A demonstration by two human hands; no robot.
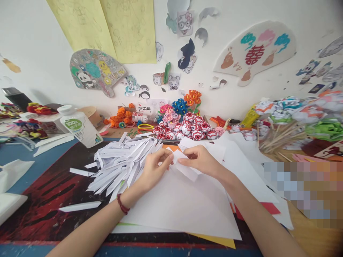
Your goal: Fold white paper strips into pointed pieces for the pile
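Note:
Between my two hands is a small piece of white paper (184, 165), partly folded, held above a large white sheet (182, 207). My left hand (158, 167) pinches its left corner between thumb and fingers. On the other side my right hand (199, 161) grips the upper right edge, thumb below and fingers curled behind. The fingers cover part of the folds. Just left of my left hand lies a loose heap of folded white paper strips (118, 166), with a single strip (80, 206) apart from it nearer to me.
Red and white paper flowers (187, 127) are piled against the wall. A white bottle (80, 126) stands at the back left. More white sheets (246, 167) lie on the right, near thin wooden sticks (281, 137). A black and red mat (53, 192) covers the blue table.

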